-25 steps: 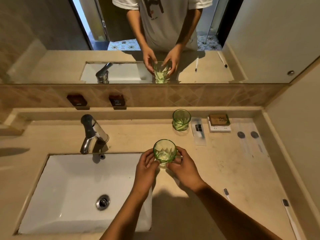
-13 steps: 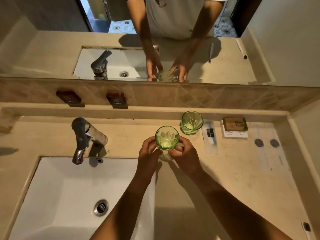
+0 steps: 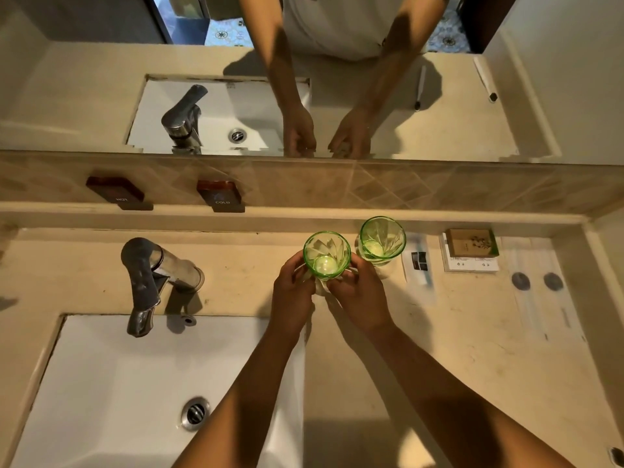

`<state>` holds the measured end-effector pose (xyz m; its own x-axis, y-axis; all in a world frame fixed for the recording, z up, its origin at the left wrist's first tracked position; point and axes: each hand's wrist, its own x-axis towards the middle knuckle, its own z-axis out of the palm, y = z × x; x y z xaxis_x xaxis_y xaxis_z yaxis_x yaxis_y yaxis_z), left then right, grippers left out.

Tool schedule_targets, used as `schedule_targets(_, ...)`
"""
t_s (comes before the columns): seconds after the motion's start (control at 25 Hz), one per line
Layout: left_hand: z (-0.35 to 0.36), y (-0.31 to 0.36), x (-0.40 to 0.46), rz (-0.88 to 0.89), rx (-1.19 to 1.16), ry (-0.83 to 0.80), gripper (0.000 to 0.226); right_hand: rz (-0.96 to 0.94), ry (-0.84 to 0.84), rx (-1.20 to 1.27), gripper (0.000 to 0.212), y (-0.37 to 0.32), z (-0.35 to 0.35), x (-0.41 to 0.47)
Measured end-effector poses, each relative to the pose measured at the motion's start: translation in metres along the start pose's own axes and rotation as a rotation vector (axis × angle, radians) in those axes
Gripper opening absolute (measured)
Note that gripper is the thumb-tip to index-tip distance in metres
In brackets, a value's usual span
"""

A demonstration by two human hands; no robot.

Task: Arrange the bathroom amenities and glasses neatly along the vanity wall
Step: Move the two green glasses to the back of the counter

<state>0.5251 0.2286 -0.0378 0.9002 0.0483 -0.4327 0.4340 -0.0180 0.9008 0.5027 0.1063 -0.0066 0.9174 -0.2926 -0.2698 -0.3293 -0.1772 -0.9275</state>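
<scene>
On vanity counter (image 3: 472,332) w/ faucet (image 3: 148,282) far left, L hand (image 3: 293,298) & R hand (image 3: 361,300) both wrap a green glass (image 3: 326,256) from either side, just beside 2nd green glass (image 3: 382,241) by back wall, then sachet (image 3: 418,265) & soap box (image 3: 471,248) rightward.

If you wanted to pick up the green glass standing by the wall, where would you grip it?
Grip the standing green glass round its side wall below the rim, coming from its right front: it is upright, and the held glass and both hands crowd its left.
</scene>
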Motion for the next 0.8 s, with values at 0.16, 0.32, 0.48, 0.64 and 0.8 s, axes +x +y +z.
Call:
schedule_targets(0.16, 0.002, 0.000, 0.007, 0.033, 0.013, -0.006, 0.044, 0.021, -0.020, 0.056, 0.043, -0.004, 0.001, 0.002)
schedule_targets(0.32, 0.003, 0.006, 0.009, 0.025, -0.015, -0.005, 0.037, 0.061, -0.042, 0.133, 0.044, -0.006, 0.004, 0.004)
schedule_targets(0.48, 0.002, -0.003, 0.000, -0.027, -0.065, 0.060, 0.039, 0.141, -0.007, 0.166, 0.045, 0.005, 0.006, -0.004)
schedule_targets(0.64, -0.002, -0.021, -0.013, -0.078, -0.143, 0.064, 0.040, 0.248, 0.021, 0.198, 0.049, 0.021, 0.010, -0.020)
schedule_targets(0.8, 0.003, -0.018, -0.019, -0.084, -0.114, 0.009, 0.042, 0.263, -0.021, 0.211, 0.054, 0.018, 0.014, -0.022)
